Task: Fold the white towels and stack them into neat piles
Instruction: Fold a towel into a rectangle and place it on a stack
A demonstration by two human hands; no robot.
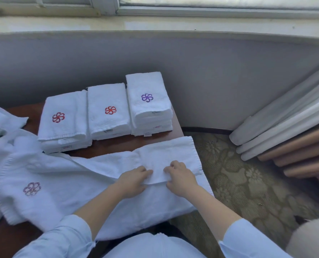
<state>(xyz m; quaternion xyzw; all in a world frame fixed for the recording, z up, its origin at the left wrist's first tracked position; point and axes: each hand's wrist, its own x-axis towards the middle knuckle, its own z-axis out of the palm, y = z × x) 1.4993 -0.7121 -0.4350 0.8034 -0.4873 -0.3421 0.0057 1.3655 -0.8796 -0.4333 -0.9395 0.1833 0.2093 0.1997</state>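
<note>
A white towel (155,157) lies spread across the near edge of the brown table (115,146), its right end folded over into a flap. My left hand (134,180) and my right hand (181,178) sit side by side on that flap, fingers curled over its near edge and pinching it. Three piles of folded white towels stand behind: the left pile (61,125) and the middle pile (108,116) carry red flower emblems, and the taller right pile (149,107) carries a purple one.
A heap of loose white towels (4,138) covers the table's left side, one with a pale purple emblem (32,189). The table's right edge drops to patterned carpet (248,183). Curtain folds (292,131) hang at the right, and a grey wall (210,81) rises behind.
</note>
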